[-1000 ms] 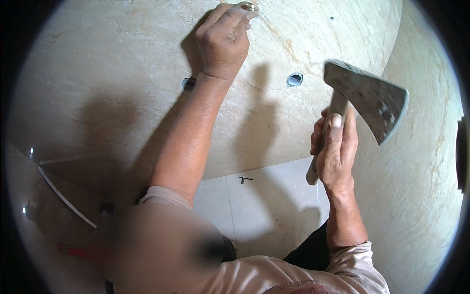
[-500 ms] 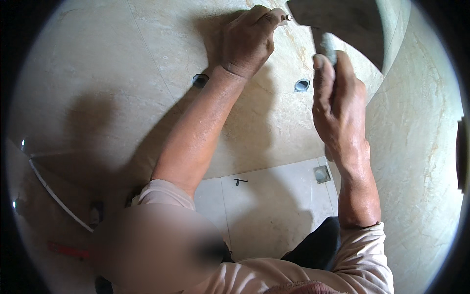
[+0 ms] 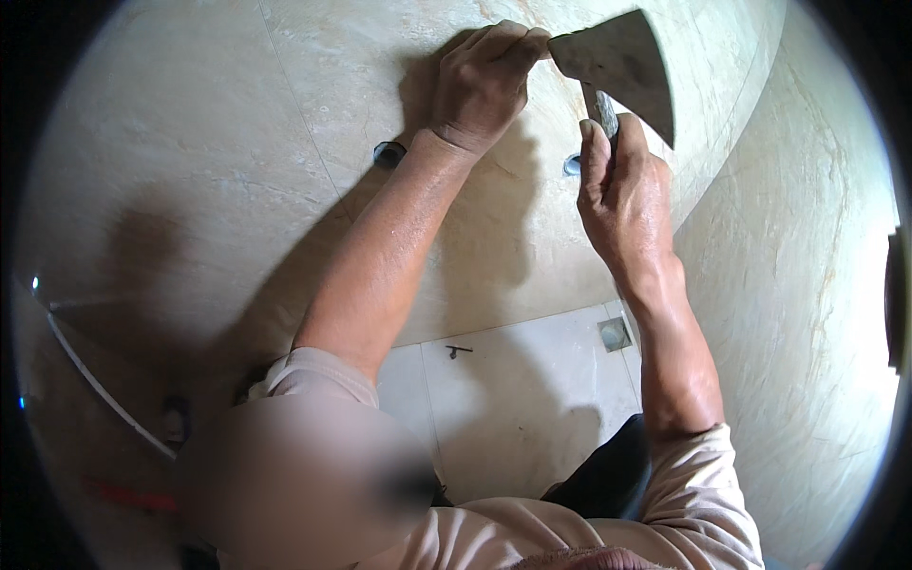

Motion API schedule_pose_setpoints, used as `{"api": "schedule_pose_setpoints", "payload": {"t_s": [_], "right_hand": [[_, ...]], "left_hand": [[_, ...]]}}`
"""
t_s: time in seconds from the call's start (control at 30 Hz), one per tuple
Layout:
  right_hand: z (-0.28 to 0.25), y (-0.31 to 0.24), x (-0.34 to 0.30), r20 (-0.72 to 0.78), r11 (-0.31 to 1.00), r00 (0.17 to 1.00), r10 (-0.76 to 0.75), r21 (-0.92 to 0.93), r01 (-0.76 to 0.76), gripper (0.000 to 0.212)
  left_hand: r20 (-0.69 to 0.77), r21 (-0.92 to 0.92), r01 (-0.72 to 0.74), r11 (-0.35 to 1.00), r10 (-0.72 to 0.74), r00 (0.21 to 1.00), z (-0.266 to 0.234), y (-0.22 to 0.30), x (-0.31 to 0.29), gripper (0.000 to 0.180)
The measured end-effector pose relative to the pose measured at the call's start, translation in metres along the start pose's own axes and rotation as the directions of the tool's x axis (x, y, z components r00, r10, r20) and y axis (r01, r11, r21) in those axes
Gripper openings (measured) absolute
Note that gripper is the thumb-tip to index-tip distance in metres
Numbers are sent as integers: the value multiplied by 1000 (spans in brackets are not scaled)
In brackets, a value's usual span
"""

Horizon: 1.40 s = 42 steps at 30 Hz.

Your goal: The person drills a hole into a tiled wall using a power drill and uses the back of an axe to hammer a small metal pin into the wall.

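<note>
A hatchet gripped in the right hand has swung up from a second ago, its head now just beside the left hand's pinched fingertips, pressed on the tiled wall, apparently mid-tap.

Two round holes sit in the beige marble wall tile. Below, a square floor drain and a small dark screw.

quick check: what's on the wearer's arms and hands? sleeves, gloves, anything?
Both the left hand and right hand are bare: no gloves, and no rings or watch visible. Forearms are bare too. Pale beige sleeves are pushed up to about the elbows.
</note>
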State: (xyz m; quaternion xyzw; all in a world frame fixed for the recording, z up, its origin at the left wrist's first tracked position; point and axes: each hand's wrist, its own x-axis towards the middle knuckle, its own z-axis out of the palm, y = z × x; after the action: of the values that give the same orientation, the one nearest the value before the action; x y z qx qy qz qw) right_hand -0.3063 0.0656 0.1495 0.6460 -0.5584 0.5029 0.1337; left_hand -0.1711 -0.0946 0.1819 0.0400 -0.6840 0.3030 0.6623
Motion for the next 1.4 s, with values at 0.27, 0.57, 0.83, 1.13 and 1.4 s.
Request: {"api": "schedule_pose_setpoints", "payload": {"t_s": [0.27,0.57,0.83,1.13,1.4], "right_hand": [[-2,42,-104,-74,767,996,44,641,14,26],[46,116,-238,820,918,443,363,-233,-322,38],[73,158,-310,976,976,65,208,-203,-74,42],[62,192,-398,941,938,-193,278,-309,-159,58],[28,246,-459,924,931,-118,364,-364,24,48]], "left_hand": [[43,-159,175,972,-170,984,-23,13,-14,17],[221,-258,95,961,-37,974,-19,26,-1,22],[201,-358,-172,918,256,946,-6,112,19,17],[653,752,521,404,-340,-677,-311,153,-302,22],[23,946,151,-285,-405,-914,-558,402,-319,25]]}}
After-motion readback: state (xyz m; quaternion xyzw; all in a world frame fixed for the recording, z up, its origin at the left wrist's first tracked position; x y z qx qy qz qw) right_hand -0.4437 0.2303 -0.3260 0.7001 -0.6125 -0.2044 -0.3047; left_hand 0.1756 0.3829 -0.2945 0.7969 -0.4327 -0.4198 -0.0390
